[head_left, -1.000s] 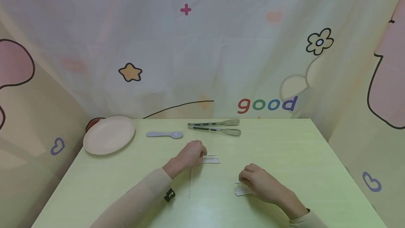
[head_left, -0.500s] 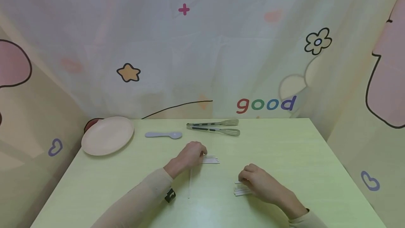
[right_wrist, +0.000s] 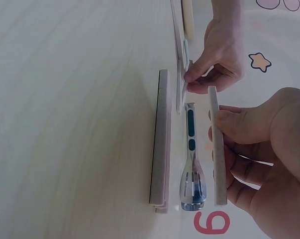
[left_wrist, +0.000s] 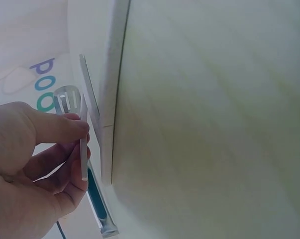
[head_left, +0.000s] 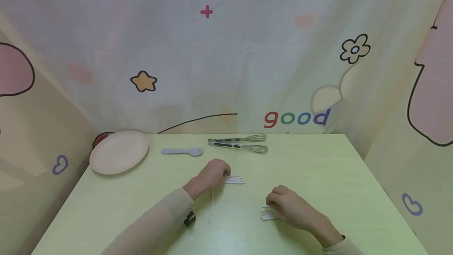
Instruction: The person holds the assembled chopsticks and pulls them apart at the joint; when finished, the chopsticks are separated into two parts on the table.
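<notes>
My left hand (head_left: 214,173) pinches a white stick (left_wrist: 84,167) between thumb and fingers. Just below it on the table lies a row of several white sticks (head_left: 236,182), partly hidden by the hand in the head view. Nearer and to the right, my right hand (head_left: 296,211) pinches another white stick (right_wrist: 218,159), which in the right wrist view is raised off the table. Beneath that hand lies a second group of white sticks (head_left: 270,217), its right end covered. A lone thin white stick (head_left: 211,209) points toward me, below my left wrist.
Metal tongs (head_left: 238,145) with slotted ends lie near the table's back edge. Left of them is a lilac spoon (head_left: 182,152). A pale pink plate (head_left: 119,153) sits at the back left corner. A printed curtain (head_left: 226,62) stands behind the table (head_left: 318,168).
The stick in my left hand has come slightly closer to the row beneath it. My right hand has hardly moved. The head view has shifted a little.
</notes>
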{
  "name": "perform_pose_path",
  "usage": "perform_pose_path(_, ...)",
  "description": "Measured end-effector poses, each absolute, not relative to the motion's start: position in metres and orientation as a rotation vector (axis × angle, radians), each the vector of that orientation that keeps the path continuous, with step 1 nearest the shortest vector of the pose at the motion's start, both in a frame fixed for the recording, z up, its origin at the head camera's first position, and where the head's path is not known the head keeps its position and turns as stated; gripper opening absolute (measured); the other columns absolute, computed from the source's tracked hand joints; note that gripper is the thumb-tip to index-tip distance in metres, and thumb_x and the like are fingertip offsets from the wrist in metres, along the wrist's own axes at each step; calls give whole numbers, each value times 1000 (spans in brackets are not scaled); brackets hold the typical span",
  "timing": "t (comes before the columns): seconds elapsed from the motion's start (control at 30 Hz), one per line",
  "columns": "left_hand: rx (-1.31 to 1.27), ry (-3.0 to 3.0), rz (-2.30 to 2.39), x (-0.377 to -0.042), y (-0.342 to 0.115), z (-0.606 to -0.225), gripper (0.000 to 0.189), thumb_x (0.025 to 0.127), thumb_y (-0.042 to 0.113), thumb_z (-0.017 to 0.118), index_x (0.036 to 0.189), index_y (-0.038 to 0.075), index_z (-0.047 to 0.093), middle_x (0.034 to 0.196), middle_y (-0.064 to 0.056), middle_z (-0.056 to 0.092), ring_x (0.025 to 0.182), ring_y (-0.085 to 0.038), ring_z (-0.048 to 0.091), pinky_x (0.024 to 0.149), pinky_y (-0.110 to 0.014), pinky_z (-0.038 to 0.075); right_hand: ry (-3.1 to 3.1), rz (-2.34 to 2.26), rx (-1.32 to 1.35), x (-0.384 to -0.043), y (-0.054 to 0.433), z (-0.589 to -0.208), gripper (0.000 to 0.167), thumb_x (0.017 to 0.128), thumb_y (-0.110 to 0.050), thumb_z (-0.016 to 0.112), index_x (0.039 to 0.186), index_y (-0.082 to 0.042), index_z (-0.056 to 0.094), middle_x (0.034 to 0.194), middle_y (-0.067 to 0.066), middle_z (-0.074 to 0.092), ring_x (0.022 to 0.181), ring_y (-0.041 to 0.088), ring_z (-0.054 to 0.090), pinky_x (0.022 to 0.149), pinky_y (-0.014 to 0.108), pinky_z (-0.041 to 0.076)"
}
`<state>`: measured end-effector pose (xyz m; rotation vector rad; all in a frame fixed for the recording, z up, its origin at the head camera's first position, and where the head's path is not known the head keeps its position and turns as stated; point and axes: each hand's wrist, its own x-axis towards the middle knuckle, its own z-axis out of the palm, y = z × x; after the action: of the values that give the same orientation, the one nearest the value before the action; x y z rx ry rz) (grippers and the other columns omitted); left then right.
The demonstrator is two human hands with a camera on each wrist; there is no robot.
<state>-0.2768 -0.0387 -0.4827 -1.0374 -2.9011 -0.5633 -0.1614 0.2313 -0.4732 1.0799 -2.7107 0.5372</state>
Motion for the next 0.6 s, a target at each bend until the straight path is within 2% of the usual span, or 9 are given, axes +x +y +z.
perform_pose_path(0.2,-1005,-2946,-557,-279,-37,-487,19,84,-5,64,91,7,77,95,-5,74,98,-22,68,90,-35,53,-2723,563,1085,-162,232,-474,15,85,0,69,87,-14,68,85,-10,59,83,5,53,69,21,51)
perform_pose_path(0.6,-1007,-2918,-539,-279,-37,-491,19,83,-6,65,90,7,77,93,-5,74,95,-21,69,86,-34,55,-2702,544,1093,-161,231,-476,15,83,1,71,86,-14,68,84,-10,58,82,4,53,68,20,51)
